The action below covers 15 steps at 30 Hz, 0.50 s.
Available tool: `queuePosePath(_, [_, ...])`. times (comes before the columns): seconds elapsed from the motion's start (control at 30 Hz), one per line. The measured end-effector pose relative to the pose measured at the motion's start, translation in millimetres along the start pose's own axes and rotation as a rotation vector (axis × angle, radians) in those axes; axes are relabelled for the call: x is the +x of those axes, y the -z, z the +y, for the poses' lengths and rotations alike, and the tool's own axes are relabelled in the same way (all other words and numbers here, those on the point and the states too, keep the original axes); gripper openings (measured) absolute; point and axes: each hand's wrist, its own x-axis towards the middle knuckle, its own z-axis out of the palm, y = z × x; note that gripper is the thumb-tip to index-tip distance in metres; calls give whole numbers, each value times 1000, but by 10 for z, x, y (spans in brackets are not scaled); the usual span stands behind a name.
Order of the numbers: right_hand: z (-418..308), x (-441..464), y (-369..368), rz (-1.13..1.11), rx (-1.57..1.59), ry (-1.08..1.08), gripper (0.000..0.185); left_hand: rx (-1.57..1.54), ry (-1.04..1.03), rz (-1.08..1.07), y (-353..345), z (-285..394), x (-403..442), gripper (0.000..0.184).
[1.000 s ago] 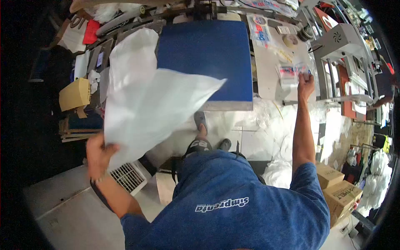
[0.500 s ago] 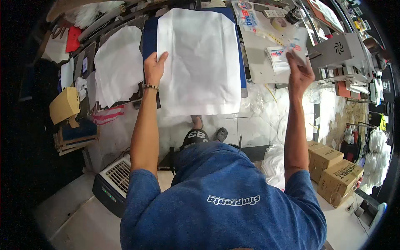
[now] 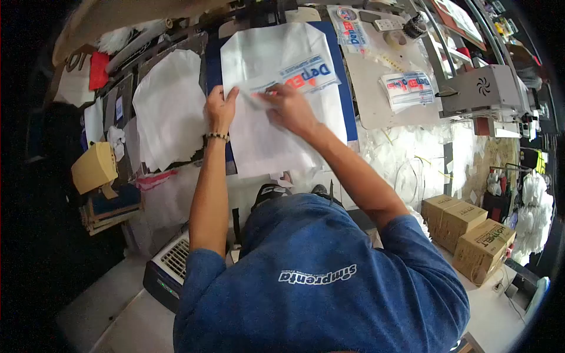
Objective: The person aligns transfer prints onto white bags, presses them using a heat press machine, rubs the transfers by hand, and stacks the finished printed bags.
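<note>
A white fabric bag blank (image 3: pixel 282 132) with cut upper corners lies flat over a blue pad (image 3: pixel 346 100). My left hand (image 3: pixel 220 109) is closed on its left edge, thumb on top. Above the upper part of the bag, my right hand (image 3: pixel 291 109) grips a printed transfer sheet (image 3: pixel 315 73) with blue and red "DepEd" lettering. The left end of that sheet is blurred by motion. To the right, a stack of similar transfer sheets (image 3: pixel 407 91) rests on the light table (image 3: pixel 371 115).
White fabric pieces (image 3: pixel 169 109) are piled at left. A grey machine box (image 3: pixel 482 91) stands right of the transfer stack. Tape rolls (image 3: pixel 395 39) and a calculator-like white device (image 3: pixel 388 25) sit at the back. Cardboard boxes (image 3: pixel 482 250) are on the floor at lower right.
My right hand has moved left from the stack to above the bag, carrying a transfer sheet. My left hand stays at the bag's left edge. The camera view has shifted slightly.
</note>
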Motion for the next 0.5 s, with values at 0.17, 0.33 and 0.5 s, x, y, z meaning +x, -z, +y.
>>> queuePosePath(0.17, [-551,-409,605,-35,100,-288,38,-186,-40,119,-12,-243,-49,36])
queuePosePath(0.33, [-269,-1585,1263,-976,57,-878,49,288,-445,243,134,118,-240,38])
queuePosePath(0.5, [-444,-1939,1017,-259,505,-961,51,-8,-644,-161,-241,739,-329,61])
